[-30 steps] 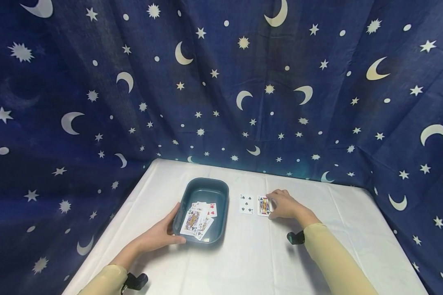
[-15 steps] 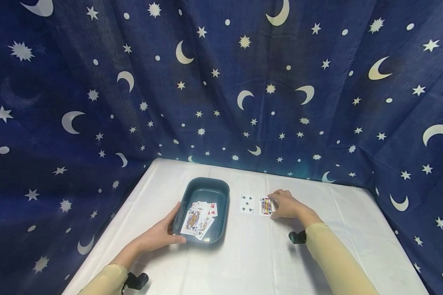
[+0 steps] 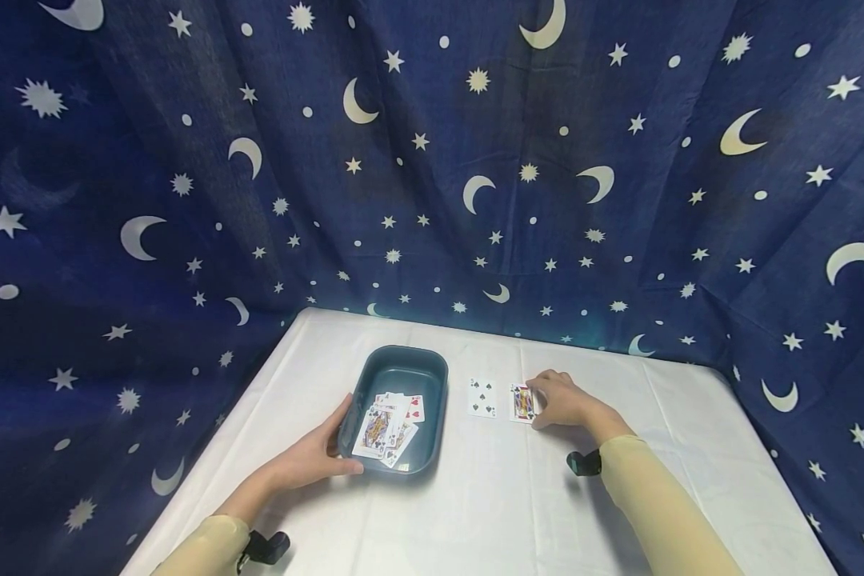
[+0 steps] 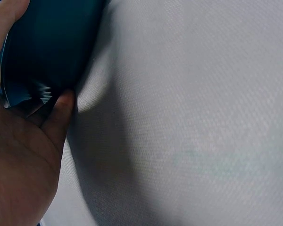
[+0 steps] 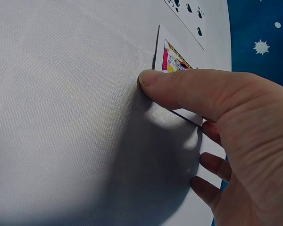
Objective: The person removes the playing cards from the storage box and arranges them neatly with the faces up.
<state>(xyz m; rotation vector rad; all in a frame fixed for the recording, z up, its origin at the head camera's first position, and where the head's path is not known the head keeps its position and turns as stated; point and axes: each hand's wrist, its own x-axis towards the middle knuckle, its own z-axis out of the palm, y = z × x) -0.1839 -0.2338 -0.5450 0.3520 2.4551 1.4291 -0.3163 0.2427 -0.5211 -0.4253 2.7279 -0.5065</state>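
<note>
Dark blue cloth with moons and stars hangs behind a white-covered bench; on the bench, a dark teal tub, its left side and near end gripped by the person's left hand, face-up playing cards heaped inside toward the near end. Right hand, right of the tub, pinches a face card by its edges; whether lifted, cannot tell. Five of spades lies face up between tub and face card, touching neither.
</note>
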